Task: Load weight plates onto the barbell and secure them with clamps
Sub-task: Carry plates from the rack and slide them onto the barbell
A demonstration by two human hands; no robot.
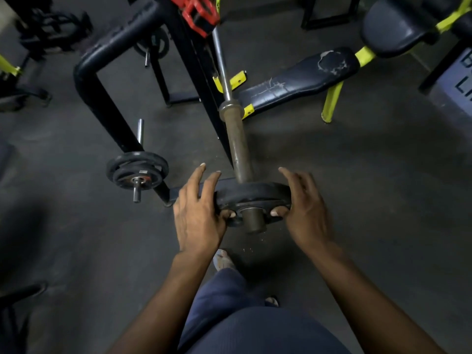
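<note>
My left hand (198,215) covers the left edge of the weight plate (252,195), and I cannot see the fingers curled behind it. The plate hides part of the barbell (236,139). The red clamp (198,14) at the top of the frame is cut off by the edge. The seat (398,26) in the upper right is cut off too. The letters on the sign (463,80) at the right edge are only partly in view. The upper left is too dark and blurry to tell.

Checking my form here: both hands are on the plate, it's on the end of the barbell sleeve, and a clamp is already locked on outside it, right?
Not quite. In the head view no clamp sits on the barbell sleeve; its bare end sticks out past the plate. The rest holds: left hand and right hand both have a grip on the plate at the sleeve's end.
</note>
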